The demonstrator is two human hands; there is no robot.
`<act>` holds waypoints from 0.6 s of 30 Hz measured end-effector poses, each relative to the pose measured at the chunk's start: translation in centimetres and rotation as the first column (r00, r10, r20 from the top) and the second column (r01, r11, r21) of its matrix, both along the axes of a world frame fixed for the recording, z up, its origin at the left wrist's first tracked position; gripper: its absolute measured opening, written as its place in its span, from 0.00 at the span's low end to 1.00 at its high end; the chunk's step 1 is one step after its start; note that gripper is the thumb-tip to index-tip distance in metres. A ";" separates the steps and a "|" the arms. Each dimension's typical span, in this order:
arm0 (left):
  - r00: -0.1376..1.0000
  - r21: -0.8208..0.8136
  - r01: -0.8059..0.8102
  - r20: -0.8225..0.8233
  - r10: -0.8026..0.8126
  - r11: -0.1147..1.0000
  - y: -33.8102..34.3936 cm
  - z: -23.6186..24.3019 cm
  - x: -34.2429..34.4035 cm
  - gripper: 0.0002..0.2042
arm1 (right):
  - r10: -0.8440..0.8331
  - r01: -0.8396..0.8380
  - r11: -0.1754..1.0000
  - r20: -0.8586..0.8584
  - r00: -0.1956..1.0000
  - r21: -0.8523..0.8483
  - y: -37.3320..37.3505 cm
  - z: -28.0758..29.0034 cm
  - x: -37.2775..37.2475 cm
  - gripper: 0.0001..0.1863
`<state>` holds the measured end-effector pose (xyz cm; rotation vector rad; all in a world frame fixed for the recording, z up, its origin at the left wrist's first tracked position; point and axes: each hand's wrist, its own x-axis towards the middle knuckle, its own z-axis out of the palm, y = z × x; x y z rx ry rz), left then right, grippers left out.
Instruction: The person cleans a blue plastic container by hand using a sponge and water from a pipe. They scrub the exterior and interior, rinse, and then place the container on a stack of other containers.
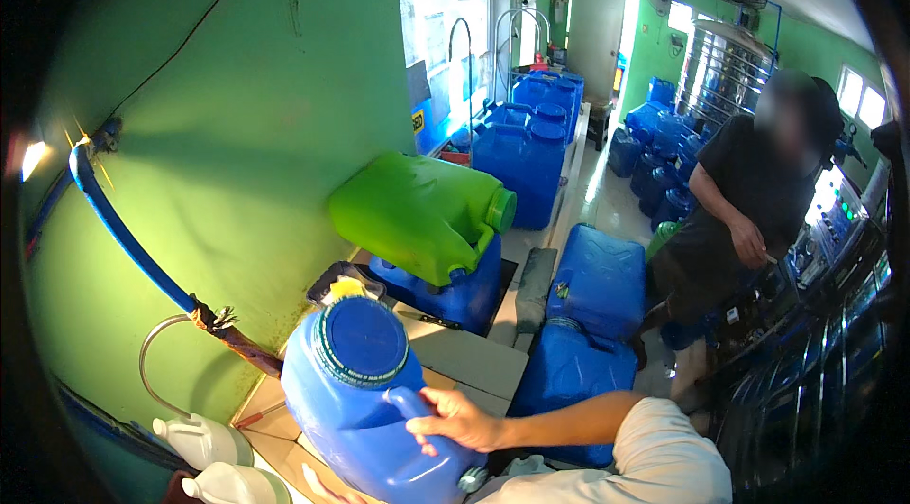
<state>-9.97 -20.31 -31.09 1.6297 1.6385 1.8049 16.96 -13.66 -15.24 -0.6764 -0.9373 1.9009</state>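
Note:
A blue water jug point(355, 409) with a wide round blue cap stands tilted at the bottom centre. My right hand point(460, 421) comes in from the right and is closed on the jug's side handle. Low at the bottom edge, my left hand point(327, 487) shows only in part, its fingers stretched out beside the jug's lower left side; whether it touches the jug is hard to tell. Behind the jug, a green jug point(412, 210) lies on its side on top of another blue jug point(479, 286).
Two white plastic bottles point(204, 440) stand at lower left, below a blue hose point(133, 229). Blue jugs point(597, 281) lie to the right of the counter, and more blue containers point(521, 158) line the window. A person in dark clothes point(749, 191) stands at right, near a steel tank point(725, 68).

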 end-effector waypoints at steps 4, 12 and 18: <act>0.948 -0.020 0.074 -0.309 -0.077 0.997 -4.7 0.9 2.6 0.38 | -0.077 0.073 0.974 -0.009 0.997 -0.214 0.2 -7.1 -7.5 0.22; 0.866 -0.051 0.118 -0.483 -0.128 0.992 -1.5 1.9 1.4 0.33 | -0.124 0.005 0.832 -0.177 0.976 -0.555 2.8 -22.8 -18.4 0.13; 0.828 -0.045 0.130 -0.544 -0.133 0.990 -0.1 2.7 0.2 0.30 | 0.360 -0.653 0.754 0.785 0.505 0.074 6.0 -23.6 -14.1 0.22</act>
